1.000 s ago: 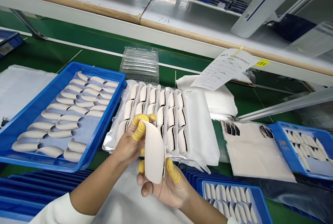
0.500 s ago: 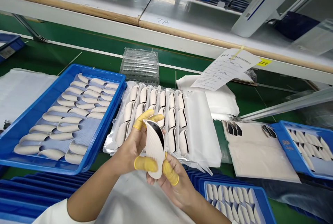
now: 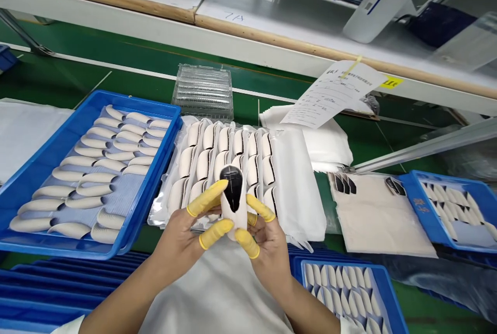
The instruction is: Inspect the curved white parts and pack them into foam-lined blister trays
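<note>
Between my hands, in the head view, is a cream curved shell piece [image 3: 241,217] with a glossy black inset, held upright with the black part facing me. My left hand [image 3: 196,235] is closed on its left side, yellow finger cots on the thumb and a finger. My right hand [image 3: 266,238], also in yellow finger cots, grips the right side and lower end. Just behind the piece lies a clear plastic tray [image 3: 159,215] with rows of similar cream and black pieces. What the other fingertips touch behind the piece is hidden.
At left stands a blue tray [image 3: 87,252] of cream pieces. Smaller blue trays stand at lower right [image 3: 394,298] and far right [image 3: 417,189]. A ribbed clear tray [image 3: 202,90], white sheets [image 3: 326,142], a hanging printed paper [image 3: 334,93] and a slanted metal bar [image 3: 407,150] are beyond.
The piece has been turned in my hands, from its side showing to its black inset facing me. My right-hand fingers have come up along its right side. The camera view has shifted slightly.
</note>
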`<state>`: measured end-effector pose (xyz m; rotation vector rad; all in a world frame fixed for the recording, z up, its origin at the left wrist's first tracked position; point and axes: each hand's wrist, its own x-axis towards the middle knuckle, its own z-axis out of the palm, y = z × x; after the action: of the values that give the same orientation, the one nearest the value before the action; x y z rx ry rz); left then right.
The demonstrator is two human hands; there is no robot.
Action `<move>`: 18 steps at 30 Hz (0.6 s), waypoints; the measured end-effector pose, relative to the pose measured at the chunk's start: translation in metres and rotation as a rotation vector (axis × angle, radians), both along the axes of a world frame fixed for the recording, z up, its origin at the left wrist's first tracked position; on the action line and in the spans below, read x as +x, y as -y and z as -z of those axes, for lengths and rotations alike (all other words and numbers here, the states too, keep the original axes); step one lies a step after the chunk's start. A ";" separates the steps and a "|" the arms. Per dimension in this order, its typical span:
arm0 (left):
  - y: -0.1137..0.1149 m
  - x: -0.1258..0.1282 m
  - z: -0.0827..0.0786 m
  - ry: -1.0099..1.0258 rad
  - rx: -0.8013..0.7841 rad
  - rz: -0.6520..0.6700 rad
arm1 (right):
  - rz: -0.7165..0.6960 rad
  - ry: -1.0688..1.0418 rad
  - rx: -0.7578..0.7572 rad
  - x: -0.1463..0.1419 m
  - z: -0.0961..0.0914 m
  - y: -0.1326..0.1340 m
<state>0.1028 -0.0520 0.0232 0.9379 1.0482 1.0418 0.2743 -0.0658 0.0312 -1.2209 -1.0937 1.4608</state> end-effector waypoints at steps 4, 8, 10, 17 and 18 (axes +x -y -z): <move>-0.001 0.004 0.002 0.139 -0.063 -0.031 | -0.111 0.113 0.092 0.006 -0.001 0.000; -0.005 0.007 0.002 0.271 -0.070 0.025 | -0.153 0.125 0.126 0.009 -0.006 0.003; -0.006 0.008 0.002 0.299 -0.072 0.032 | -0.139 0.132 0.111 0.008 -0.008 0.003; -0.007 0.011 0.004 0.356 -0.126 0.011 | -0.091 0.255 0.184 0.006 -0.009 0.001; -0.007 0.011 0.005 0.370 -0.138 0.003 | -0.085 0.296 0.224 0.006 -0.009 0.001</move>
<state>0.1140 -0.0449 0.0179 0.6047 0.7971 1.0766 0.2798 -0.0665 0.0400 -1.2674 -1.4825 1.2036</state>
